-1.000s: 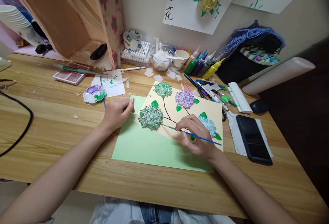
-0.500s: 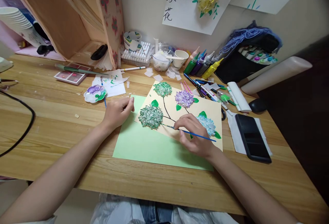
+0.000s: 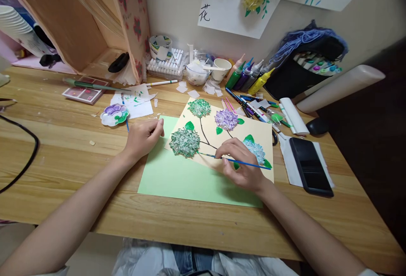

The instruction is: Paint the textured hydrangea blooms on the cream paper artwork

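My right hand point(image 3: 241, 164) pinches a thin blue paintbrush point(image 3: 249, 163) over the cream sheet point(image 3: 206, 121). The brush tip meets the paper at the lower right edge of a dark green textured flower point(image 3: 185, 142), where a small green mark shows. A lighter green flower point(image 3: 199, 108), a purple one point(image 3: 226, 119) and a pale blue one point(image 3: 254, 151) share the sheet, with painted green leaves and dark stems. The cream sheet lies on light green paper point(image 3: 177, 183). My left hand point(image 3: 142, 138), curled into a fist, rests at the green paper's left edge with nothing seen in it.
A flower-shaped paint palette point(image 3: 114, 114) with purple and green paint sits beyond my left hand. Glue or paint bottles point(image 3: 247, 77), a paper cup point(image 3: 221, 70) and scattered pens point(image 3: 253, 109) stand or lie behind the sheet. A phone point(image 3: 311, 166) lies at right.
The brush handle's end has swung slightly away from me and to the right. A small green mark now shows at the tip. My left hand stays in place; the view shifts slightly.
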### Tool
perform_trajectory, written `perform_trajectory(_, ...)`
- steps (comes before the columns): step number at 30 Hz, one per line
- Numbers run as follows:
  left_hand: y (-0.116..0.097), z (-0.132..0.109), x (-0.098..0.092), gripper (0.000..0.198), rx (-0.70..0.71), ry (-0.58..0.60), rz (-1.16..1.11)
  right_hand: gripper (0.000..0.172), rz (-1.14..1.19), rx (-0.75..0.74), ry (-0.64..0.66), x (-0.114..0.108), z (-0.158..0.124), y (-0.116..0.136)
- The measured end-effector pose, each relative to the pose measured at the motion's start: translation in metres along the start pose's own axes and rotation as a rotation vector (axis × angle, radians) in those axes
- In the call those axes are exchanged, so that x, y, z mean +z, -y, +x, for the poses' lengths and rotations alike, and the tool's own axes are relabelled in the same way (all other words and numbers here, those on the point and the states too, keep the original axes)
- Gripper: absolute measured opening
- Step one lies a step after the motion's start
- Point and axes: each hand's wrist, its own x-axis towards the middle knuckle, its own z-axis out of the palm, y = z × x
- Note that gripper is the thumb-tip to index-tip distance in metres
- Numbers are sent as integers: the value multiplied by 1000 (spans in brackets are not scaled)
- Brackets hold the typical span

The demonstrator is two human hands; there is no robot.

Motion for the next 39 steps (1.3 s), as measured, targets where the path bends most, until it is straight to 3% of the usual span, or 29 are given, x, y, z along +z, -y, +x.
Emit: perform_trajectory(39,-1,1,0,43,105,-54,-2,14,-47,-33,-28,-14,2,-2)
